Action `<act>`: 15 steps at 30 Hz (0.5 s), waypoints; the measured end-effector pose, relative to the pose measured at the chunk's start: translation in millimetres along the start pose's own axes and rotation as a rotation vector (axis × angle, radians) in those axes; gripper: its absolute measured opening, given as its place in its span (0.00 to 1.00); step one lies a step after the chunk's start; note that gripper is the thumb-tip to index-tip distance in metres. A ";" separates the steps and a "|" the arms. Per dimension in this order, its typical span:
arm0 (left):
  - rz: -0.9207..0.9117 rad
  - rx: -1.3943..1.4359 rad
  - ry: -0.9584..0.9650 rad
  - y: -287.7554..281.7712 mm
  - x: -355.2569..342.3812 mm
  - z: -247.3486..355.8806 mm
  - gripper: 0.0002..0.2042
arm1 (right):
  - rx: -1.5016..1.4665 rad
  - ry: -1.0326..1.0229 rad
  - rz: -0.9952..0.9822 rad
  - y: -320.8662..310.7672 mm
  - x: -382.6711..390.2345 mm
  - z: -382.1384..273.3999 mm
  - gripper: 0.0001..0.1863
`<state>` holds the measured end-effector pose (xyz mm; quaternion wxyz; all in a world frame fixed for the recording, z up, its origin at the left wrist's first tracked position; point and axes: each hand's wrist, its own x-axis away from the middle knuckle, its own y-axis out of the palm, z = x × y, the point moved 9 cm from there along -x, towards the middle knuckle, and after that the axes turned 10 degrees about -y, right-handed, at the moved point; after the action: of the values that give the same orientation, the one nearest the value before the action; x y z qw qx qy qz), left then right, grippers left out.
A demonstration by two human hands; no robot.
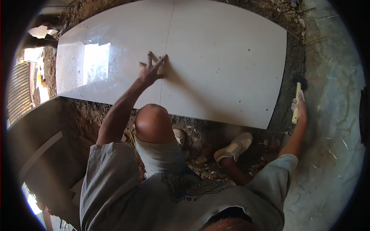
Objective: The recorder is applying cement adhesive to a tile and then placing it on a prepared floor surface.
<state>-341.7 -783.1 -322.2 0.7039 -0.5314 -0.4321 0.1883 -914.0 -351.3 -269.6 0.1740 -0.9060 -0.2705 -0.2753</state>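
Two large glossy white tiles lie side by side, the left tile [123, 77] and the right tile [227, 61], with a thin straight joint between them. My left hand [150, 71] rests on the left tile close to that joint, its fingers spread and nothing held. Off the right tile's outer edge, my right hand [300, 106] is wrapped round the pale handle of a mallet [298, 90]. The mallet's dark head points away from me, over the strip of dark bedding beside the tile. Small dark crumbs dot both tiles.
Rough soil and rubble [200, 133] border the tiles, with my shoes standing on it at the near side. A smooth grey surface [323, 154] runs along the right. A thin string [303, 42] stretches beyond the right tile. At the left leans a large grey panel [42, 134].
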 end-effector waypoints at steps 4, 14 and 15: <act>0.012 0.102 0.019 2.8 -6.7 -8.5 0.46 | 0.028 0.069 -0.018 -16.9 3.5 20.7 0.27; 0.007 0.030 -0.012 -5.9 -4.0 4.6 0.46 | 0.079 0.008 0.130 -19.0 31.3 5.0 0.26; -0.079 0.085 -0.044 -8.6 -5.2 9.0 0.46 | 0.105 0.039 0.084 -15.9 29.8 22.8 0.24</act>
<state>-353.6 -784.8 -315.9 0.7231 -0.4791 -0.4598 0.1902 -893.1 -316.4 -267.2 0.2379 -0.9006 -0.2428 -0.2708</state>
